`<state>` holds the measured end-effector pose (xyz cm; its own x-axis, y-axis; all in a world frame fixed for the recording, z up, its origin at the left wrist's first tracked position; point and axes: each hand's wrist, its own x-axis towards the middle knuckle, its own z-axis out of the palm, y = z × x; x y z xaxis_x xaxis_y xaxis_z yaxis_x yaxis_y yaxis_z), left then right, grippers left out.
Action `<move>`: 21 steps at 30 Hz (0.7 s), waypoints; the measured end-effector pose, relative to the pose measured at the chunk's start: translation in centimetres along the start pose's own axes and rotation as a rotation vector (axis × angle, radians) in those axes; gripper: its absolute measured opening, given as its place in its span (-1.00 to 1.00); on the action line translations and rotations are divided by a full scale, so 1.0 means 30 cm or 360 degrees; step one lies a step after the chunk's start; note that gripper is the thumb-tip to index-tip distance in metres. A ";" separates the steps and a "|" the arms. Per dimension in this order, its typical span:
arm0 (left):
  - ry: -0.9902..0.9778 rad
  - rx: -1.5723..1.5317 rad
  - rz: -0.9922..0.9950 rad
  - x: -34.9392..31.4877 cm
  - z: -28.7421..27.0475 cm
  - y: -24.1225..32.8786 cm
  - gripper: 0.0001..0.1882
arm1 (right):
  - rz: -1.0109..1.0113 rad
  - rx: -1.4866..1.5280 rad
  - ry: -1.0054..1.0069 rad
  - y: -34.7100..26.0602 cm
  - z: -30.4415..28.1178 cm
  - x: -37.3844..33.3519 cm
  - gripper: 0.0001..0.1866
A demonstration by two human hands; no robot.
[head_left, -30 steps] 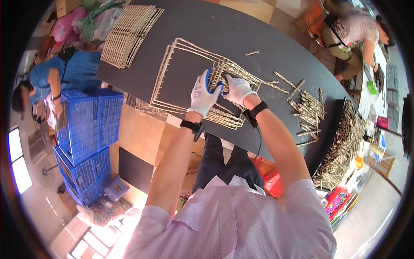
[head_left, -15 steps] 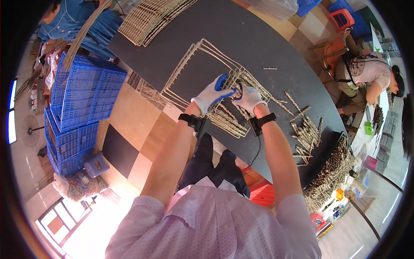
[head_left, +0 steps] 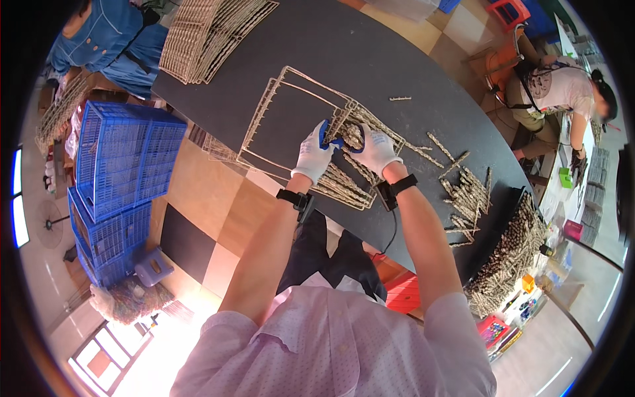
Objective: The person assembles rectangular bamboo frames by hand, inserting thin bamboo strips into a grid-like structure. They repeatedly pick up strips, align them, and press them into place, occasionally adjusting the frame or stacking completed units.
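Both hands wear white gloves with blue palms. My left hand (head_left: 313, 153) closes its fingers on the inner bar of a beige rectangular frame (head_left: 260, 118), thumb toward the right hand. Opposite it, my right hand (head_left: 377, 151) is closed around speckled, twisted-looking strips (head_left: 352, 137) bunched between the hands. The fingertips are partly hidden. Several such frames seem stacked on the dark table (head_left: 423, 73), with more speckled strips lying across their near part (head_left: 340, 186).
Loose strips (head_left: 466, 195) lie in a pile to the right, beside a black tray (head_left: 493, 241) heaped with more. A stack of finished-looking racks (head_left: 211, 36) stands far left. Blue crates (head_left: 126, 155) are on the floor at left. Two other people work nearby, one at the right (head_left: 552, 96).
My left hand has drawn a little left and down, and its fingers have turned inward to the frame bar. The frame has shifted slightly left. The strips between the hands show more.
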<state>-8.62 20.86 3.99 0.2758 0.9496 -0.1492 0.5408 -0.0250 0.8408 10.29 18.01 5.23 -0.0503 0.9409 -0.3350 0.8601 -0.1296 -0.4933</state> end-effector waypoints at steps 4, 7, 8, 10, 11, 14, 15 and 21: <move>-0.0019 0.0123 0.0063 -0.007 -0.004 0.025 -0.42 | 0.0105 -0.0071 0.0005 -0.014 -0.025 -0.014 -0.18; 0.0077 0.0230 0.0032 -0.021 0.011 0.064 -0.42 | 0.0018 -0.0199 -0.0090 -0.041 -0.070 -0.003 -0.17; 0.0079 0.0232 -0.0034 -0.022 0.016 0.075 -0.41 | 0.0033 -0.0213 -0.0103 -0.051 -0.080 -0.004 -0.21; 0.0049 0.0352 0.0066 -0.017 0.015 0.094 -0.39 | 0.0139 -0.0202 -0.0083 -0.065 -0.092 -0.011 -0.26; 0.0010 0.0421 0.0064 -0.018 0.012 0.101 -0.38 | 0.0184 -0.0183 -0.0077 -0.070 -0.093 -0.017 -0.28; -0.0103 0.0585 0.0080 -0.026 0.005 0.113 -0.37 | 0.0208 -0.0093 -0.0130 -0.070 -0.092 -0.025 -0.31; -0.0157 0.0612 0.0055 -0.031 0.008 0.113 -0.38 | 0.0204 -0.0080 -0.0154 -0.068 -0.091 -0.029 -0.31; -0.0046 0.0645 0.0097 -0.008 0.002 0.045 -0.40 | 0.0157 0.0066 -0.0064 -0.075 -0.121 -0.037 -0.29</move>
<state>-7.90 20.58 5.13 0.3362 0.9335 -0.1246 0.7905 -0.2077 0.5761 10.27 18.40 9.63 0.0125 0.9096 -0.4152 0.8404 -0.2346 -0.4886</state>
